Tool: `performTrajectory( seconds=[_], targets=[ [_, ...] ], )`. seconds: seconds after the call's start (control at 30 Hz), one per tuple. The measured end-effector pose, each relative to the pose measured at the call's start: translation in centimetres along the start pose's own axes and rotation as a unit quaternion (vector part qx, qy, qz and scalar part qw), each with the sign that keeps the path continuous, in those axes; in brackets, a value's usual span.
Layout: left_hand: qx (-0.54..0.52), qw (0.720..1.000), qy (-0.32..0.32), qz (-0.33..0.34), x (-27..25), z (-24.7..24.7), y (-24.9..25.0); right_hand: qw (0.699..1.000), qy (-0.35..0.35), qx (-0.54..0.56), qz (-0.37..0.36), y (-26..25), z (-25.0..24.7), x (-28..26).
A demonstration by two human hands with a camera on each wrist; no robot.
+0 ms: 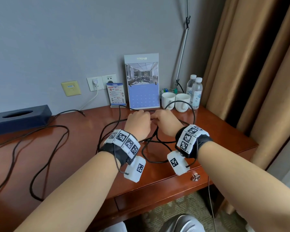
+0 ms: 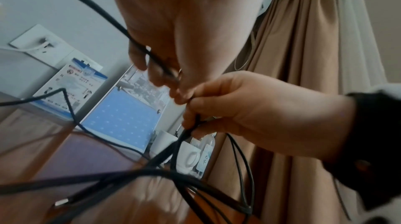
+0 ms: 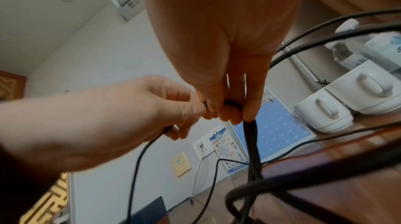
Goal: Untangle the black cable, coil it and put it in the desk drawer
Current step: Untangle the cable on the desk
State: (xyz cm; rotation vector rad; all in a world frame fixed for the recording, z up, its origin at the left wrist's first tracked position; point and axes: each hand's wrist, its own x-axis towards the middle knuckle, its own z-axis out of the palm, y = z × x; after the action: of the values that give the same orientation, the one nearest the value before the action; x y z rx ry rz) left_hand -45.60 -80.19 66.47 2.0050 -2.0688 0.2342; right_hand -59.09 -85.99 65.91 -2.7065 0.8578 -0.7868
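The black cable (image 1: 194, 114) sprawls in loose loops over the wooden desk (image 1: 84, 164), with long runs trailing off to the left. Both hands meet at the back middle of the desk. My left hand (image 1: 145, 113) pinches one strand (image 2: 161, 70) between thumb and fingers. My right hand (image 1: 155, 117) has its fingers curled round a bundle of several strands (image 3: 251, 135) that hang below it. A metal plug end (image 2: 62, 202) lies near the left wrist. The desk drawer (image 1: 157, 193) with its ring pull (image 1: 195, 177) is closed at the front right.
A dark tissue box (image 1: 20, 118) sits at the back left. A calendar (image 1: 143, 84), a small sign card (image 1: 116, 94), two white mugs (image 1: 168, 99) and water bottles (image 1: 196, 92) line the wall. A white charger (image 1: 95, 82) is plugged in. Curtains (image 1: 258, 81) hang at the right.
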Motion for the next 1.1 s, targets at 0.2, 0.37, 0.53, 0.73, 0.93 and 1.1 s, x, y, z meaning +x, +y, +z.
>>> performTrajectory(
  seconds=[0.2,0.37,0.53,0.73,0.93,1.1],
  targets=[
    [-0.098,0.995,-0.003,-0.036,1.4,0.9,-0.7,0.984,0.094,0.104,0.106,1.3,-2.6,-1.7],
    [-0.170,0.984,-0.030,-0.041,1.6,0.6,-0.9,0.974,0.132,0.089,0.158,2.9,-4.7,-2.7],
    [-0.204,0.977,-0.044,-0.052,2.2,0.4,-1.1,0.984,-0.064,0.040,0.159,4.0,-3.2,-3.7],
    [-0.191,0.977,-0.084,-0.033,2.3,-0.3,-1.4,0.979,-0.074,-0.049,0.182,3.6,-2.4,-1.9],
    [-0.135,0.987,-0.088,-0.019,1.6,-0.8,-1.8,0.977,0.002,0.034,0.210,3.1,-2.7,-0.1],
    [-0.158,0.986,-0.048,-0.027,1.8,-1.0,-2.0,0.947,0.115,0.139,0.266,4.0,-2.7,0.1]
  ],
)
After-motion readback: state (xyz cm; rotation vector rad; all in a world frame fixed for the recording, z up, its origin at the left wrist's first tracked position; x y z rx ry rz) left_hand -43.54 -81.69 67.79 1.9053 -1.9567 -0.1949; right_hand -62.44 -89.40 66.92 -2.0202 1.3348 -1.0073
